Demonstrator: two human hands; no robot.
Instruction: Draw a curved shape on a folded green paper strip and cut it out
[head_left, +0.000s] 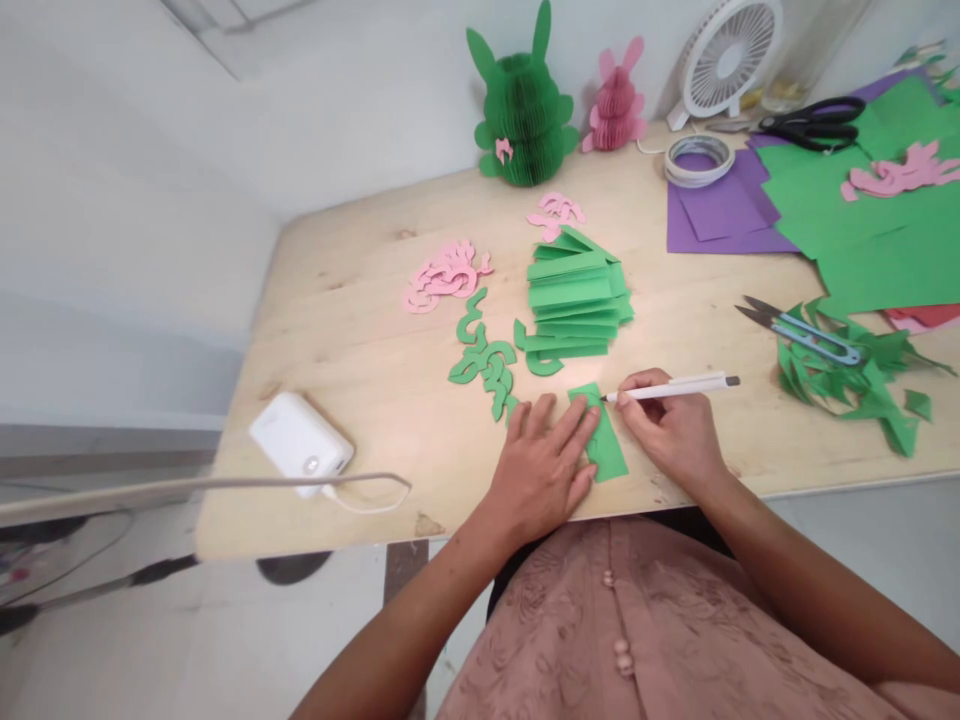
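Head view shows us a small green paper on the wooden counter, close to the front edge. Our left grip is spread out flat, and its fingers press on the left side of that paper. Our right grip pinches a white pen. The pen's dark tip is by the paper's right edge, and we cannot tell if it touches.

Just past our hands we see a pile of folded green strips. Curvy green cutouts lie to the left of the pile. Behind those is a heap of pink cutouts. At the back, a big green paper bunny stands by the wall, with a small pink paper bunny on its right. Next comes a white fan, with a roll of tape in front, sitting on purple sheets.

On our right, scissors with light blue handles lie on a pile of green scraps. Big green sheets lie behind them, with black scissors near the back. Far to our left rests a white box with a cord.
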